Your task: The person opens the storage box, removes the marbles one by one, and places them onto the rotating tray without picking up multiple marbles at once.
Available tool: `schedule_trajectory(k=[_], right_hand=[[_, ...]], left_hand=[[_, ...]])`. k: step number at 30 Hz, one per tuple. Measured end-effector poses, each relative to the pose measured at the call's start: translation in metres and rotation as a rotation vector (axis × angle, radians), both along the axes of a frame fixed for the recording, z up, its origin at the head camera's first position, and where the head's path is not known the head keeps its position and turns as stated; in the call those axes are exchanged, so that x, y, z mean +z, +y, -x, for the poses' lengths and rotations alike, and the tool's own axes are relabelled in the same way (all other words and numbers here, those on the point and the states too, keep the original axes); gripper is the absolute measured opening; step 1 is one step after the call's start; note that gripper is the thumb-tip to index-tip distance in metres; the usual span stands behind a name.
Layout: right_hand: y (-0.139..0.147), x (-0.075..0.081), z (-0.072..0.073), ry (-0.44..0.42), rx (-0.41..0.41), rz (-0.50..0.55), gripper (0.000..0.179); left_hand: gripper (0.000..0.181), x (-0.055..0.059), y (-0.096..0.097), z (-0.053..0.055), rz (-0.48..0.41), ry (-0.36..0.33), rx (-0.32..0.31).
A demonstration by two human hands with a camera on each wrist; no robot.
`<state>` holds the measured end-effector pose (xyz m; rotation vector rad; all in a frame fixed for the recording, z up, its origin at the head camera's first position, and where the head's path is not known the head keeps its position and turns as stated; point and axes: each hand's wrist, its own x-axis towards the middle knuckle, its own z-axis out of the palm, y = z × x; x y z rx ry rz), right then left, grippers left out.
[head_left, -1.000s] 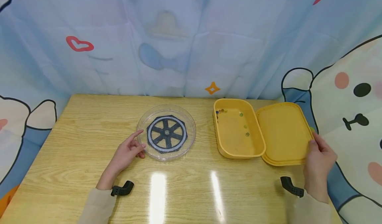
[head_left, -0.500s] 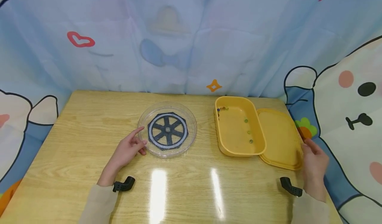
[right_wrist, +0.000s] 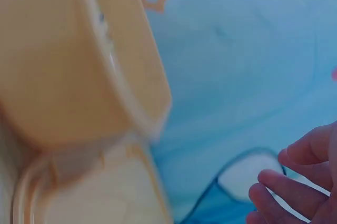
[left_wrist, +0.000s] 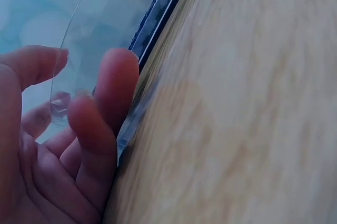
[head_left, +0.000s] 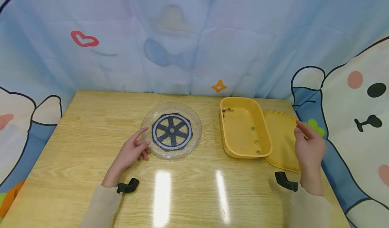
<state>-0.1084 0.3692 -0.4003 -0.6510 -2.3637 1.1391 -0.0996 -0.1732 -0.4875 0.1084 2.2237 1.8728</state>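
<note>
My left hand (head_left: 131,152) touches the left rim of a clear round dish (head_left: 196,138), index finger out over the edge and the other fingers bent. Inside that dish lies a dark octagonal piece with a six-spoke wheel pattern (head_left: 172,130) and a pale ring. In the left wrist view, the thumb and index finger (left_wrist: 45,63) overlap the clear wall. My right hand (head_left: 310,150) hovers over the right side of a yellow lid (head_left: 281,133), holding nothing, its fingers (right_wrist: 295,192) loosely bent. Next to the lid stands a yellow tub (head_left: 240,155) with several small glass marbles (head_left: 253,128).
The tub's right front corner overlaps the lid on the wooden table (head_left: 194,194). Behind the table hangs a blue printed curtain (head_left: 170,76), which continues along the right side. Two bright reflections lie on the front of the tabletop.
The right hand has lowered the lid's raised right edge, let go, and moved left above it. Some marbles in the tub have rolled toward the front. The left hand stays at the dish.
</note>
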Motion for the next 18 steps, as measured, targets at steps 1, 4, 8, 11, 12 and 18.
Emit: schedule_trajectory(k=[1, 4, 8, 11, 12, 18], right_hand=[[-0.007, 0.002, 0.003, 0.020, 0.036, -0.024, 0.034], [-0.028, 0.009, 0.014, 0.045, 0.133, -0.078, 0.033], [-0.049, 0.019, 0.029, 0.011, 0.247, -0.114, 0.033], [-0.060, 0.023, 0.042, -0.037, 0.326, -0.125, 0.035], [-0.064, 0.024, 0.046, -0.058, 0.352, -0.116, 0.036], [-0.078, 0.015, 0.079, -0.132, 0.499, 0.001, 0.039]], left_hand=[[0.060, 0.000, 0.001, 0.000, -0.007, -0.001, 0.004], [0.061, 0.000, 0.002, 0.000, -0.004, 0.005, 0.025], [0.063, -0.002, 0.004, 0.000, -0.006, 0.006, 0.040], [0.063, -0.001, 0.006, -0.001, -0.021, -0.004, 0.036], [0.062, 0.003, 0.007, -0.002, -0.024, -0.004, 0.036], [0.061, 0.028, 0.013, -0.012, -0.017, -0.001, 0.031]])
